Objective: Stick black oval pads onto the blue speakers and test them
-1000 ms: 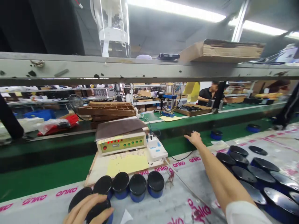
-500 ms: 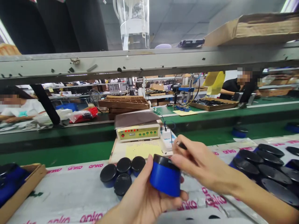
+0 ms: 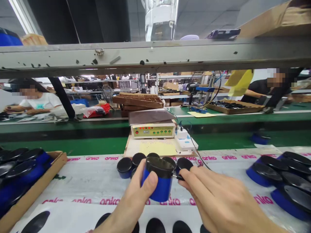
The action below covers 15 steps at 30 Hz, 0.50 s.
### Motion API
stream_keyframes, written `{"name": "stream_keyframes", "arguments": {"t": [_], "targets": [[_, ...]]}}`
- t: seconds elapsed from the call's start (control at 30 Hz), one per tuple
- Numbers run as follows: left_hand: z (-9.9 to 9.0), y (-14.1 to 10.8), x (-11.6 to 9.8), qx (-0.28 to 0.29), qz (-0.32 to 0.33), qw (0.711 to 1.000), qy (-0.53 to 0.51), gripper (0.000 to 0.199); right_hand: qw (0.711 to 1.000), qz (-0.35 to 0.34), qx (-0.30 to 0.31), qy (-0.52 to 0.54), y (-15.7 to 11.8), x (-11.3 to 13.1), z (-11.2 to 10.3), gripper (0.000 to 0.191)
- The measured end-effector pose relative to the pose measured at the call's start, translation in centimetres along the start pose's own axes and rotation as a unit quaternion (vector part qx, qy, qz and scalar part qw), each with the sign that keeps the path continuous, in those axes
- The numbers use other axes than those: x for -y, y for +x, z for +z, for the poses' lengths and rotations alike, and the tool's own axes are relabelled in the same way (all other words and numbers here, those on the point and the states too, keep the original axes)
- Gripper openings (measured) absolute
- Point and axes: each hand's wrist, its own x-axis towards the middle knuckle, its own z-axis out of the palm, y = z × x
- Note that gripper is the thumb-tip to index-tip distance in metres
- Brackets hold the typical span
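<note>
My left hand is closed around a blue cylinder with a glossy black top, thumb across its front, holding it tilted above the table. My right hand pinches a black cable plug; its thin metal tip meets the cylinder's right side near the black band. Whether the tip is inserted, I cannot tell. A black cord runs from a white adapter towards my right hand. Several similar cylinders stand just behind, partly hidden by my hands.
A lit control box sits behind the cylinders. More blue cylinders cluster at the right, and a cardboard tray of them is at the left. A white sheet with black discs lies in front. Overhead runs a shelf beam. Two people work across the green conveyor.
My right hand has lowered and brought the plug to the cylinder's side. The cylinder has been turned, showing more of its top. The view has shifted left, revealing the sheet with discs.
</note>
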Motion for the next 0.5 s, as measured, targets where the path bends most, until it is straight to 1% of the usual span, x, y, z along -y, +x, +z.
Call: {"name": "stream_keyframes", "arguments": {"t": [0.07, 0.1, 0.13, 0.17, 0.2, 0.23, 0.27, 0.3, 0.33, 0.37, 0.4, 0.43, 0.47, 0.5], "targets": [[-0.2, -0.1, 0.3, -0.018, 0.081, 0.991, 0.109, 0.06, 0.999, 0.0, -0.009, -0.051, -0.4, 0.4, 0.5, 0.031], [-0.3, -0.2, 0.5, -0.027, 0.108, 0.981, 0.156, 0.06, 0.998, 0.004, -0.02, -0.059, -0.6, 0.6, 0.9, 0.031], [-0.4, -0.2, 0.6, -0.035, 0.13, 0.97, 0.201, 0.062, 0.998, 0.013, -0.038, -0.05, -0.7, 0.7, 1.3, 0.029], [-0.5, -0.3, 0.7, -0.041, 0.152, 0.957, 0.245, 0.063, 0.998, 0.025, -0.052, -0.018, -0.9, 0.8, 1.7, 0.027], [-0.6, -0.3, 0.7, -0.042, 0.187, 0.937, 0.293, 0.065, 0.997, 0.042, -0.054, 0.034, -1.1, 0.8, 2.1, 0.024], [-0.7, -0.4, 0.6, -0.042, 0.235, 0.906, 0.35, 0.066, 0.992, 0.063, -0.045, 0.098, -1.2, 0.8, 2.4, 0.022], [-0.8, -0.4, 0.5, -0.042, 0.292, 0.862, 0.412, 0.066, 0.982, 0.087, -0.029, 0.163, -1.3, 0.8, 2.7, 0.02], [-0.9, -0.4, 0.4, -0.041, 0.353, 0.806, 0.474, 0.065, 0.97, 0.109, -0.007, 0.217, -1.5, 0.7, 2.9, 0.018], [-0.9, -0.4, 0.2, -0.039, 0.41, 0.743, 0.527, 0.063, 0.958, 0.128, 0.012, 0.257, -1.6, 0.6, 3.1, 0.019], [-0.9, -0.5, 0.1, -0.036, 0.458, 0.685, 0.565, 0.059, 0.949, 0.141, 0.025, 0.28, -1.8, 0.6, 3.2, 0.019], [-0.8, -0.5, 0.0, -0.031, 0.496, 0.641, 0.585, 0.053, 0.945, 0.149, 0.029, 0.289, -2.0, 0.5, 3.2, 0.019], [-0.7, -0.5, -0.1, -0.023, 0.524, 0.614, 0.59, 0.046, 0.944, 0.152, 0.028, 0.292, -2.2, 0.5, 3.2, 0.019], [-0.5, -0.5, -0.1, -0.015, 0.543, 0.602, 0.585, 0.037, 0.943, 0.151, 0.029, 0.294, -2.5, 0.5, 3.1, 0.019], [-0.4, -0.6, -0.1, -0.011, 0.552, 0.602, 0.576, 0.026, 0.944, 0.149, 0.031, 0.294, -2.7, 0.6, 3.0, 0.019]]}}
